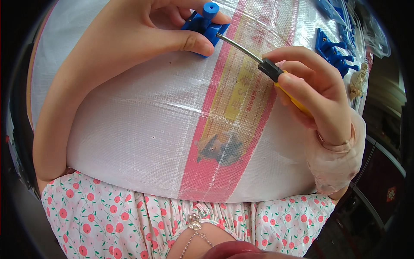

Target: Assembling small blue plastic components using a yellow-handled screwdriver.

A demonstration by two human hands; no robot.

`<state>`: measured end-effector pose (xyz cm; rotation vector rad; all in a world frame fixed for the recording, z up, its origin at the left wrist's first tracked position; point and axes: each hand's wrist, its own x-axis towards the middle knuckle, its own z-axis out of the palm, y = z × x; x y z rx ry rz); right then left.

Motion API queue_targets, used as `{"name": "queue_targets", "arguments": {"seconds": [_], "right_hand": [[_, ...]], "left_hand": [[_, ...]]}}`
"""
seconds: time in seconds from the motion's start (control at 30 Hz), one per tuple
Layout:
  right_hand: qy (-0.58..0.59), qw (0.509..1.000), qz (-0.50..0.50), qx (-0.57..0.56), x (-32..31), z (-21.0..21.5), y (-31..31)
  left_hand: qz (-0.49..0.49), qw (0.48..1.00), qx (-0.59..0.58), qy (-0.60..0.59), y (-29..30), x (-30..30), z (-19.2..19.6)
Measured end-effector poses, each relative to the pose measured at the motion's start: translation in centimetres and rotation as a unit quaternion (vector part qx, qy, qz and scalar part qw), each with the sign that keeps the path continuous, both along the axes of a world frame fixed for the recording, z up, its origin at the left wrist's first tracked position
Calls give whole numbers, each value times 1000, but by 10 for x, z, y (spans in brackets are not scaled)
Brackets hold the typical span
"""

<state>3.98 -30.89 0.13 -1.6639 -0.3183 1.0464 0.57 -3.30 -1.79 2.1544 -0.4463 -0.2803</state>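
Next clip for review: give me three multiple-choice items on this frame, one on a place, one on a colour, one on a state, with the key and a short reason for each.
1. Where does the screwdriver tip point?
A. into the blue plastic part under the left hand
B. at the floral dress
C. at the spare parts far right

2. What colour are the spare plastic parts at the upper right?
A. red
B. blue
C. green

3. How is the right hand?
A. open and flat
B. resting on the lap
C. closed around the screwdriver's handle

Key: 1 A, the metal shaft runs up-left into the held part. 2 B, they match the held part's blue. 3 C, the fingers wrap the black-and-yellow handle.
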Motion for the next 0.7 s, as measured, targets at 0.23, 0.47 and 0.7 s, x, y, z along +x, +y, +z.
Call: {"name": "queue_targets", "arguments": {"seconds": [0.23,0.47,0.7], "right_hand": [[-309,947,85,15,-13,-8,2],[-507,853,123,6,-19,-11,12],[-576,789,172,-126,-30,2,14]], "left_hand": [[15,999,-31,-1,3,-4,0],[14,1000,-6,-24,6,-5,3],[16,1000,-16,15,4,-1,8]]}}
